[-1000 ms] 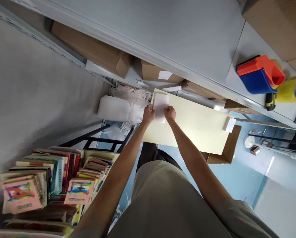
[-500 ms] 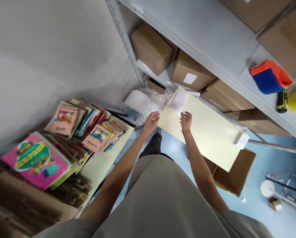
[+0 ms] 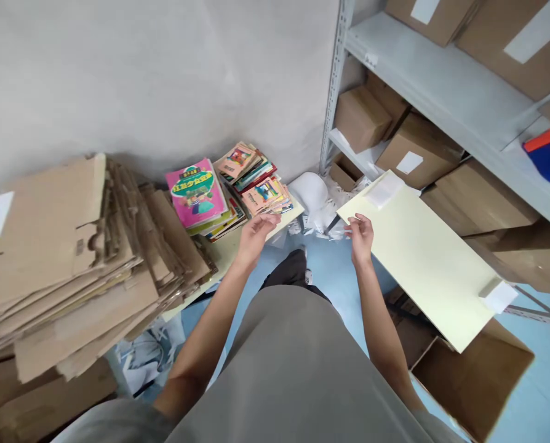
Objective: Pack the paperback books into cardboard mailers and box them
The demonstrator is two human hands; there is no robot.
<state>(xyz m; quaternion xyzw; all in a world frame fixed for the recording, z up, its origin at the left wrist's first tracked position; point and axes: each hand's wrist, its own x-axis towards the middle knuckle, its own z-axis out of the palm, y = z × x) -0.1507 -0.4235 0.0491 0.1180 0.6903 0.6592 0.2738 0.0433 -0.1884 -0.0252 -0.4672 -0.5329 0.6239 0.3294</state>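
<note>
Nothing is in my left hand [image 3: 255, 239]; its fingers are loosely bent and apart, in front of the piles of small books [image 3: 261, 195] on the left table. A pink picture book [image 3: 197, 192] tops the pile beside them. My right hand [image 3: 361, 236] is also bare, fingers half curled and spread, by the near left edge of a pale yellow tabletop [image 3: 422, 258]. On that tabletop lie a white flat packet [image 3: 384, 192] at the far end and a small white box [image 3: 499, 296] at the near right corner.
Flattened cardboard [image 3: 48, 227] is heaped on the far left. Grey metal shelving [image 3: 450, 67] with cardboard boxes [image 3: 422, 147] runs along the right. An open carton [image 3: 469, 375] stands below the yellow tabletop. White bags and paper scraps [image 3: 309, 194] lie in the corner.
My view has turned left, so the cardboard heap now shows and the shelving has shifted right. Both hands stay bare; the left one is now in front of the books.
</note>
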